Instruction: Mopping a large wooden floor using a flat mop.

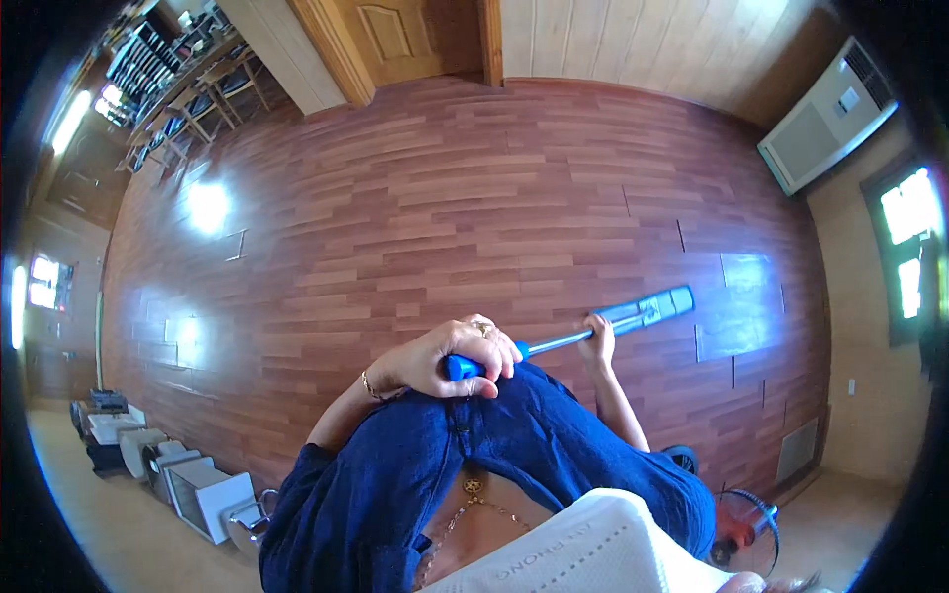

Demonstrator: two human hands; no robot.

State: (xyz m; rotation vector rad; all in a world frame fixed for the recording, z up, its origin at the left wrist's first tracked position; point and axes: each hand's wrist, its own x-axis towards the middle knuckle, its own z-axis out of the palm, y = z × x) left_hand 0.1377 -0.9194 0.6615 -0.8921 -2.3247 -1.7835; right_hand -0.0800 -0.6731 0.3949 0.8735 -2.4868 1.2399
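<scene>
Seen from above: a mop with a blue grip, a silvery shaft and a flat blue head, stretched out over the reddish-brown wooden floor. Left hand wrapped tight around the blue top end of the mop's handle, fingers curled over it, a ring on 1 finger and a thin bracelet at the wrist. Right hand further along the same shaft, closed around the metal part, just short of the mop's head. Head of the mop flat on the floor, beyond the right hand, pointing toward the white air conditioner standing against the wall. Both forearms in dark blue sleeves, close to the mop's near end. Well away from the mop, on the far side of the floor, a wooden door. Behind the mop's handle end, low and to the right, a fan; low and to the left, a row of white boxes along the floor's edge.
</scene>
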